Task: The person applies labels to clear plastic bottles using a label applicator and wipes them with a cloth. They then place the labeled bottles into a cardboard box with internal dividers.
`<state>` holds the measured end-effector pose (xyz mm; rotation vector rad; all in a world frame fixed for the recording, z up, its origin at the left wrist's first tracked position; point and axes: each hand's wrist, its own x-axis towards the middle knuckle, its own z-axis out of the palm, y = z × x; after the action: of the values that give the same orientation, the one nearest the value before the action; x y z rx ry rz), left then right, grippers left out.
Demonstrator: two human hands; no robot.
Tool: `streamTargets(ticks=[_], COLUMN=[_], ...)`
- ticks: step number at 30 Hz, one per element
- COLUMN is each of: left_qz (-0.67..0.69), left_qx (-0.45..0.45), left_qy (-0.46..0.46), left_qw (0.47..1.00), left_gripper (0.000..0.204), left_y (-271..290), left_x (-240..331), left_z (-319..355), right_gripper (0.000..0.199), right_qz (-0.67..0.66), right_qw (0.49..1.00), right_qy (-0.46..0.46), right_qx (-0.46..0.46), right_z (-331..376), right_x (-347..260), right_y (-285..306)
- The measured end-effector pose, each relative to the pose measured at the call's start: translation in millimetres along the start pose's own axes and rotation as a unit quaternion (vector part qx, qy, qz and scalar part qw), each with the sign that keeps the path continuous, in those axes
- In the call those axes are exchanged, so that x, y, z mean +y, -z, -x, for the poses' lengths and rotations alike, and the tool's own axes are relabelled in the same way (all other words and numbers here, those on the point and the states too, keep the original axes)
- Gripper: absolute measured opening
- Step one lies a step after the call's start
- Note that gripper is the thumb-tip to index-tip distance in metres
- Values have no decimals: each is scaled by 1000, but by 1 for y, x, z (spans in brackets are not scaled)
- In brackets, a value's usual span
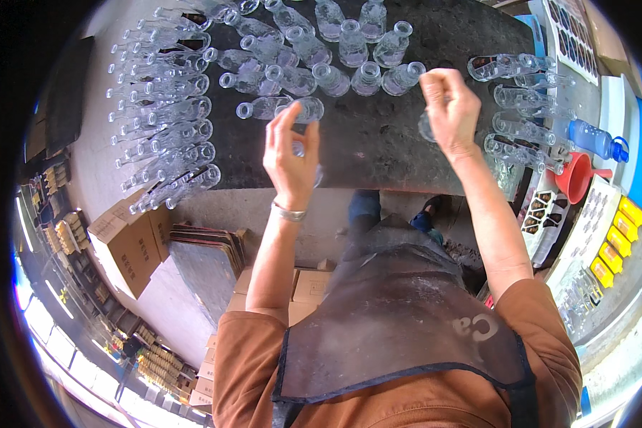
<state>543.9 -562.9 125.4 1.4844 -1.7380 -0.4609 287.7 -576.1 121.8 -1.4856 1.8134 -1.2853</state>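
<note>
My left hand (290,160) is over the front part of the dark table, fingers curled round a clear glass bottle (299,148) that is mostly hidden behind them. Just beyond its fingertips, another clear bottle (262,108) stands at the near end of the bottle group. My right hand (453,110) is raised to the right of that group, with thumb and fingers drawn together. Part of a clear glass bottle (426,128) shows beside its palm, blurred and largely covered by the hand. Several upright bottles (333,80) stand in close rows between and beyond my hands.
Long rows of clear bottles (171,110) line the table's left edge, and more (517,128) stand along the right. A blue-capped water bottle (598,139), a red funnel (575,178) and yellow pieces (617,242) lie farther right. Cardboard boxes (128,242) stand at lower left.
</note>
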Motion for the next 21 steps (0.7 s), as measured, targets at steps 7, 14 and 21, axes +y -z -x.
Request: streamTargets(ticks=[7, 14, 21], left_qz=[71, 55, 4], left_qx=[11, 10, 17], left_qy=[-9, -9, -10], left_qw=[997, 998, 1000], left_gripper=[23, 18, 19], left_y=[-72, -89, -82], left_x=[-3, -16, -4], left_z=[-10, -8, -2], right_gripper=[18, 21, 34], right_qz=[-75, -103, -86], right_qw=[995, 992, 986], right_qy=[32, 55, 135], right_qx=[-66, -55, -51], right_z=[13, 12, 22], right_x=[4, 7, 9], right_y=[-64, -83, -61])
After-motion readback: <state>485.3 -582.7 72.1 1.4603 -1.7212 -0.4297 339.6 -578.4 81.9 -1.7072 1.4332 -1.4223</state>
